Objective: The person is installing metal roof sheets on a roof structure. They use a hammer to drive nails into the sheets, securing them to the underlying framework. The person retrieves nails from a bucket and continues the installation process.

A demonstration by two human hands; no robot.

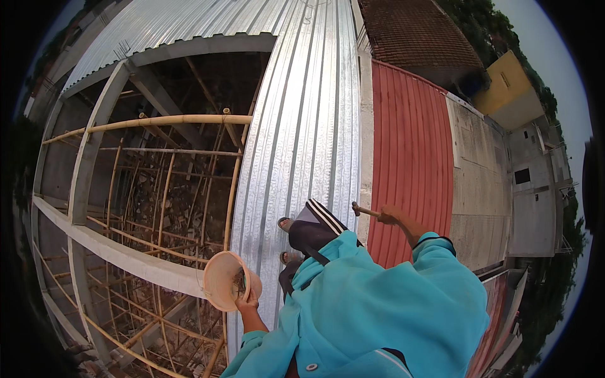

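My left hand [248,301] is closed on the rim of a pale orange plastic bucket [218,281]. The bucket is tilted with its mouth toward the open side of the roof. Some small dark bits lie inside it, too small to name. On the other side, my right hand [391,215] grips the wooden handle of a hammer [364,210], whose head points left over the edge of the shiny metal roofing sheets [302,126]. My sandalled feet [287,223] stand on those sheets.
Left of the sheets, the roof opens onto a deep drop with bamboo poles [170,120], concrete beams [135,261] and rubble below. To the right run a narrow wall top [366,113] and a red corrugated roof [409,157]. A tiled roof [416,31] lies beyond.
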